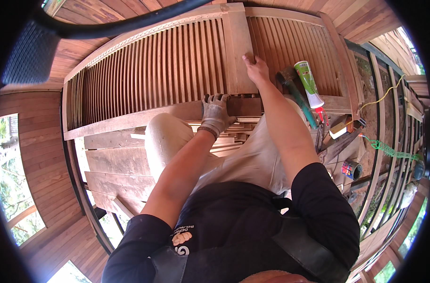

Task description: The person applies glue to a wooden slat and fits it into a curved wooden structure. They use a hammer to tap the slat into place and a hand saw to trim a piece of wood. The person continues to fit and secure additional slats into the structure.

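A long louvered wooden shutter door [236, 52] lies across in front of my knees, its slats split by a wide cross rail. My left hand [217, 113], in a grey work glove, grips the near side rail with its fingers over the top and the thumb toward me. Bare, my right hand [257, 70] rests at the right edge of the cross rail. Its fingers are curled close together, and whatever they may hold is too small to make out. Right of that forearm, a green and white glue bottle [308, 82] with a red nozzle lies on the slats.
Beside the bottle is a hammer-like tool [299, 101] with a teal handle. A pale block [338, 129], a tin can [351, 170] and a green coiled hose [389, 150] are at the right. Planks [116, 162] lie below the door. A dark curved bar [130, 21] crosses the upper left.
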A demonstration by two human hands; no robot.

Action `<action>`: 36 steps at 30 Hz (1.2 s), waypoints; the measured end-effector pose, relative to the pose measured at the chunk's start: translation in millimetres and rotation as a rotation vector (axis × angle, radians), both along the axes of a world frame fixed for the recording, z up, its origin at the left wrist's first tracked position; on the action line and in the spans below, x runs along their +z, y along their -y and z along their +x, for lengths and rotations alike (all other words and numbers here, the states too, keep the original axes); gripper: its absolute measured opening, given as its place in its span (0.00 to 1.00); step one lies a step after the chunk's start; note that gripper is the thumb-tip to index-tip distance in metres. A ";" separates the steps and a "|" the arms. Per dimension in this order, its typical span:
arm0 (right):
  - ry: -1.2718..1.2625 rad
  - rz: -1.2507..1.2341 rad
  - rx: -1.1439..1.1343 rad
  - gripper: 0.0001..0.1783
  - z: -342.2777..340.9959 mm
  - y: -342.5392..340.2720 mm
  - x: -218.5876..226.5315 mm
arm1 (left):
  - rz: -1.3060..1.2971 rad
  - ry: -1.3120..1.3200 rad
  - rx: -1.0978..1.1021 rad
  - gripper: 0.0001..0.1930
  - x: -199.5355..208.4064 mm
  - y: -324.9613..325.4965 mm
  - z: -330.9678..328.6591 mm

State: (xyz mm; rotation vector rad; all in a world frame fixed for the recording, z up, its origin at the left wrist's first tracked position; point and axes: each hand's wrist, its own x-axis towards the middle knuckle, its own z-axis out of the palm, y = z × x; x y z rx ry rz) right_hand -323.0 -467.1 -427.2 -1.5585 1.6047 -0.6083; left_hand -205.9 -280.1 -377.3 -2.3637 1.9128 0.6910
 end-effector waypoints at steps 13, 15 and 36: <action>-0.113 0.011 0.057 0.41 -0.6 6.1 -6.5 | 0.007 -0.006 -0.015 0.47 -2.8 3.1 2.8; -0.171 0.040 0.045 0.45 2.9 2.7 -0.9 | -0.005 -0.017 -0.007 0.47 -4.7 1.9 3.6; -0.372 0.101 0.146 0.46 -0.6 18.1 17.2 | -0.016 -0.024 -0.031 0.48 -15.3 3.3 8.4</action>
